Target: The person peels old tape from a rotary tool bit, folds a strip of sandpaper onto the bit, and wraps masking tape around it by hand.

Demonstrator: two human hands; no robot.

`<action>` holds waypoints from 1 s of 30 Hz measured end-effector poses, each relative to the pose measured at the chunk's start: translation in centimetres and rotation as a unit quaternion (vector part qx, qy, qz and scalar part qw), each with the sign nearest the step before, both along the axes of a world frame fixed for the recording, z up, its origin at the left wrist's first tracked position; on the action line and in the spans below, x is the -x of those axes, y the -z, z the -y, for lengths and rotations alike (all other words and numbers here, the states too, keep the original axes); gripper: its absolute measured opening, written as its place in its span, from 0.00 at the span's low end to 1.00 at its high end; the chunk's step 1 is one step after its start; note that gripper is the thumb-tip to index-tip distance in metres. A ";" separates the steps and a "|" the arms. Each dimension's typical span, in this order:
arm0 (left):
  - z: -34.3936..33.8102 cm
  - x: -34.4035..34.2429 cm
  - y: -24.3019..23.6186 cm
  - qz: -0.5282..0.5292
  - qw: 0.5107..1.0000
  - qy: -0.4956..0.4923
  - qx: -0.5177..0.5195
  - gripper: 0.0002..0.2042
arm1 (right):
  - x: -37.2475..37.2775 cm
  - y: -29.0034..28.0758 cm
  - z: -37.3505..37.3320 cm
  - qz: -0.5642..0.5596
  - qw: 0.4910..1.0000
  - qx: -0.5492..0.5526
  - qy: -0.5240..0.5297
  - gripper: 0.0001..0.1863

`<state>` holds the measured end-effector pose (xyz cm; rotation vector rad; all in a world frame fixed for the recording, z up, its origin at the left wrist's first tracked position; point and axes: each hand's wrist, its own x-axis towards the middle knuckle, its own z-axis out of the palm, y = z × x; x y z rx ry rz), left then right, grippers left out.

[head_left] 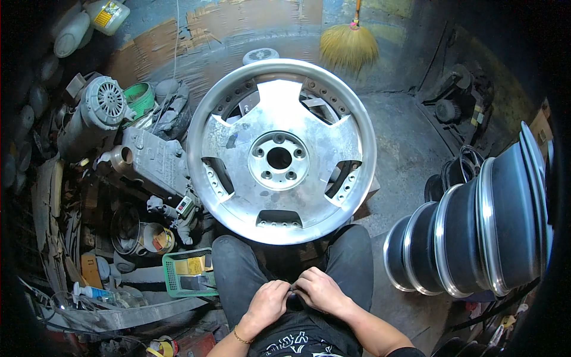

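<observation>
The left hand [269, 302] and the right hand [320, 290] meet in front of the shirt [297, 340], fingertips together; whether they pinch something small, I cannot tell. Dark trousers [235, 262] cover the legs on either side. A green basket [172, 279] sits just beside the left knee. Past the hands, apart from them, a big silver wheel [279, 199] shows its five-holed face. To the right, several rims [459, 229] stand in a row; farthest, a straw broom [349, 46].
</observation>
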<state>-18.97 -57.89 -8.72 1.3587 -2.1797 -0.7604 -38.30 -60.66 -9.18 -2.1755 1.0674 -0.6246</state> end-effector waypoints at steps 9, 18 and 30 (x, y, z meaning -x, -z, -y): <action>0.0 0.4 -0.4 -0.016 0.999 -0.039 -0.024 0.07 | 0.1 -0.3 0.4 0.000 1.000 -0.001 0.007 0.07; -0.4 0.4 -0.5 -0.017 0.999 -0.038 -0.027 0.09 | 0.0 -0.5 -0.3 0.012 1.000 0.000 0.018 0.08; 0.8 -0.4 -2.3 -0.148 0.986 -0.077 -0.007 0.07 | 0.4 -2.1 1.0 0.161 0.978 -0.118 0.062 0.08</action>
